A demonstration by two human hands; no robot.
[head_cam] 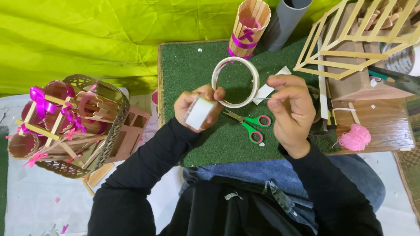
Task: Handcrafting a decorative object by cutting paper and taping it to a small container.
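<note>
My left hand (197, 108) is closed around a small white block-like piece (200, 112), thumb pressing against the near edge of the white tape ring (235, 82), which stands tilted on the green turf board (188, 74). My right hand (292, 111) is just right of the ring, fingertips pinched together on what I take to be a thin strip pulled from it; the strip is too fine for me to be sure. The hands are apart, with the ring between them.

As I judge it, the strip could fold back and stick to itself if my pinch slackens, and the ring could roll off towards the far edge of the board, since only my thumb steadies it. The green-handled scissors (249, 123) lie just near of the ring, blades pointing at my left hand, so a careless reach could catch them.

A white paper scrap (267, 89) lies flat, touching the ring's right side. Beyond the ring stands a stick-walled cup (248, 28) tied with a magenta ribbon, a grey tube (286, 19) beside it. Well right of the ring sits a pink yarn pom-pom (354, 137) on a wooden surface; well left, a basket (65, 126) of stick crafts.
</note>
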